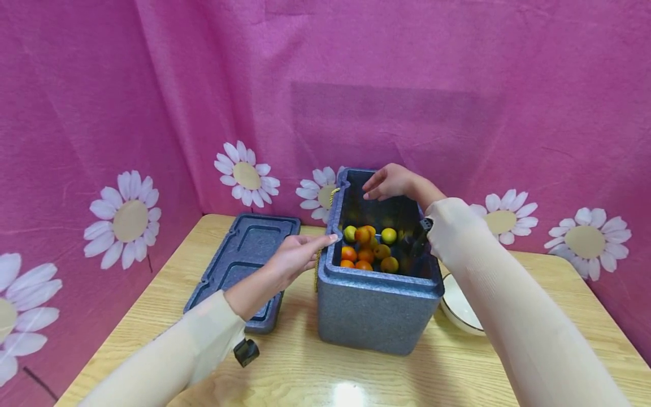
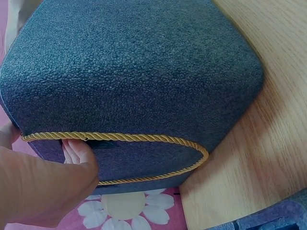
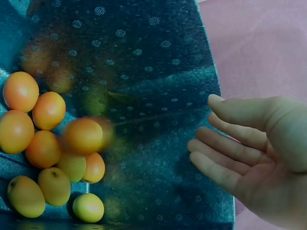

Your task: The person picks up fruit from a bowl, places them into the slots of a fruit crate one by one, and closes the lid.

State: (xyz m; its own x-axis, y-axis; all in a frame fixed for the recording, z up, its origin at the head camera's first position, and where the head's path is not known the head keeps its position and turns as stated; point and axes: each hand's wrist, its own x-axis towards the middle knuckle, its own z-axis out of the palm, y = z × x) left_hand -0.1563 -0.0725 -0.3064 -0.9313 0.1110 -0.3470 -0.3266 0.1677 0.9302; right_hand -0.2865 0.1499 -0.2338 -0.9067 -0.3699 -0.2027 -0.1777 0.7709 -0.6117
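A grey foam box (image 1: 376, 314) with a dark, shiny lining stands uncovered on the table. Small round orange and yellow-green fruits (image 3: 42, 149) lie in its bottom. One orange fruit (image 3: 83, 136) is blurred and seems to be in mid-air above the others. My left hand (image 1: 300, 254) grips the box's side rim, thumb on top; in the left wrist view its fingers curl below, beside a gold rope handle (image 2: 139, 137). Over the far part of the opening my right hand (image 1: 393, 182) hovers with loosely spread fingers, holding nothing.
The box's grey lid (image 1: 239, 249) lies flat on the wooden table (image 1: 300, 373), left of the box. To the right, partly behind my right sleeve, stands a white bowl (image 1: 460, 305) with a dark rim. Pink cloth (image 1: 386, 51) with daisies hangs behind and at the sides.
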